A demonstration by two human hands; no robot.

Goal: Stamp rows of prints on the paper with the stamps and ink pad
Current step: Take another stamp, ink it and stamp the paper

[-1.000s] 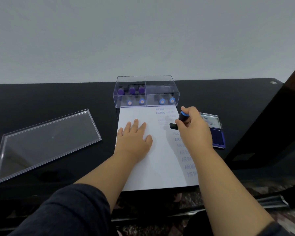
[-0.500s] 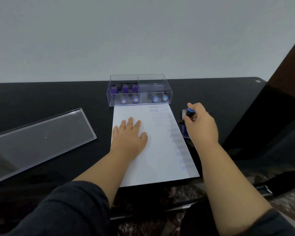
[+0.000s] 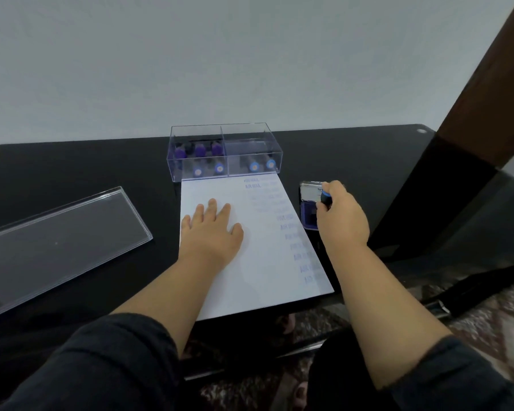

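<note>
Gripping blue-capped stamp (image 3: 325,198) in right hand (image 3: 341,221), now over ink pad (image 3: 309,215), off paper (image 3: 250,250). Left hand (image 3: 211,232) flat, still pinning paper. Black bench (image 3: 72,161); grey wall behind.

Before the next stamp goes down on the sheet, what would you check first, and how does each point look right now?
1. Stamp gripped by right hand: ok.
2. Stamp over the open ink pad: ok.
3. Stamp face inked: cannot tell.
4. Left hand flat on the paper: ok.
5. Free space on the paper left of the prints: ok.
</note>
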